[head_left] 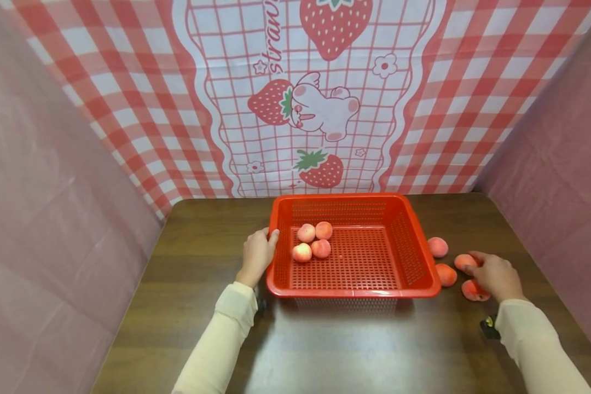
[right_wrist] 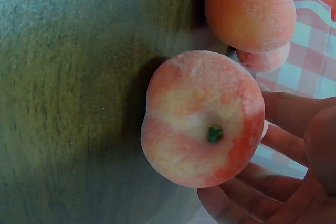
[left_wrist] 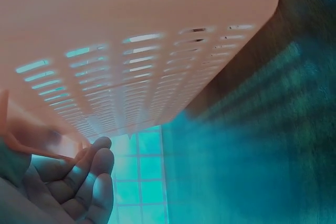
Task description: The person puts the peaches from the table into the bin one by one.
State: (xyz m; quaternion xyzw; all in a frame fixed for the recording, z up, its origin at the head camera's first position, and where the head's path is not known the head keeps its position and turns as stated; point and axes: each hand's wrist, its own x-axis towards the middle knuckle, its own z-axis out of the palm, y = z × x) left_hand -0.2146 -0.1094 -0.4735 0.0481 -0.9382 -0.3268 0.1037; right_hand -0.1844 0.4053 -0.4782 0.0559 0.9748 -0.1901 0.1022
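A red plastic basket (head_left: pixel 354 293) stands on the table, with several peaches (head_left: pixel 320 249) grouped in its left part. My left hand (head_left: pixel 257 253) grips the basket's left rim, thumb on top; in the left wrist view its curled fingers (left_wrist: pixel 102 161) show below the rim. Right of the basket, my right hand (head_left: pixel 498 276) has thumb and fingers around an orange-pink peach (head_left: pixel 464 262). Just under that hand lies another peach (head_left: pixel 474 290), whose green stem mark (right_wrist: pixel 214 134) faces the right wrist camera; it largely hides the held peach there.
Two more peaches, one pink (head_left: pixel 438 247) and one orange (head_left: pixel 445 275), lie against the basket's right side. A brown wooden table (head_left: pixel 197 328) carries everything. Behind it hangs a red checked cloth with strawberries (head_left: pixel 320 171); pink cloth (head_left: pixel 556 137) covers both sides.
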